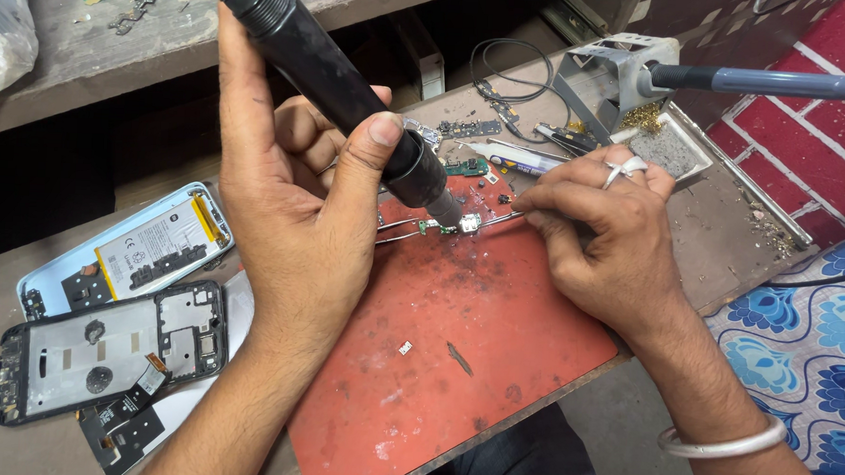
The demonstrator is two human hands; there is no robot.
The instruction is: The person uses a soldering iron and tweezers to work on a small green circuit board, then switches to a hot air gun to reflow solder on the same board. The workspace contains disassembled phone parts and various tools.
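On red work mat (493,364), near its top edge, small circuit board (468,222) is sitting w/ hot-air tool nozzle (443,206) pointing right at it. Left hand (300,204) is wrapping fingers round black hot-air tool (334,82). Right hand (612,236) is pinching tweezers (413,229) beside board. Opened phone frame (104,347) & battery-backed shell (127,253) are lying at left.

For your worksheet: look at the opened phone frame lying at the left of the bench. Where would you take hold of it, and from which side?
Best taken by its long outer edges, from above. The phone frame lies flat with its open side up, exposing small parts and a loose flex strip, so a grip across the black rim avoids them. The left hand and right hand are busy over the red mat, so come in from the left.
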